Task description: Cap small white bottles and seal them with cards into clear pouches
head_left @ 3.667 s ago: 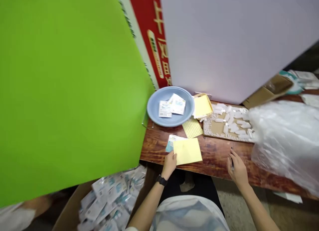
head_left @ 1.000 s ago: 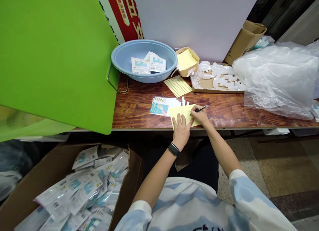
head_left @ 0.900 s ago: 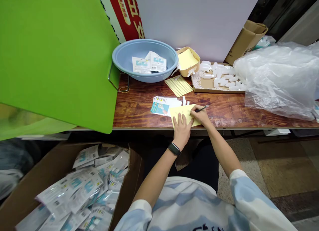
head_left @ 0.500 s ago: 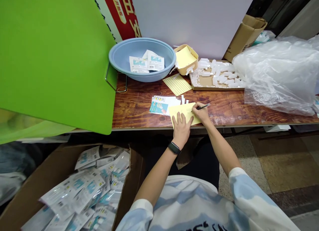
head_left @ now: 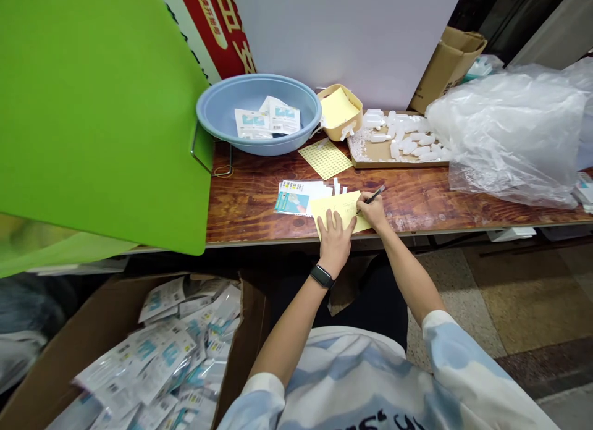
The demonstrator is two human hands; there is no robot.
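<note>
A yellow sheet of paper [head_left: 340,202] lies at the front edge of the wooden table, with faint handwriting on it. My left hand [head_left: 335,240] rests flat on its lower part, fingers spread. In my right hand [head_left: 372,212] is a dark pen [head_left: 375,194], gripped with its tip down at the paper's right side. Printed cards [head_left: 296,198] lie just left of the sheet, partly under it. Small white strips [head_left: 336,186] sit beyond its top edge. A sheet of small yellow stickers [head_left: 325,159] lies farther back.
A blue basin [head_left: 217,122] holds several packets. Beside it stand a tan container [head_left: 356,122] of yellow paper and a cardboard tray [head_left: 393,165] of small white bottles. A plastic bag [head_left: 509,121] bulges at right. A green board [head_left: 106,109] and a carton [head_left: 252,319] of packets are at left.
The view has shifted slightly. My right hand still holds the pen on the paper, and the pen now points up more steeply. My left hand stays on the sheet.
</note>
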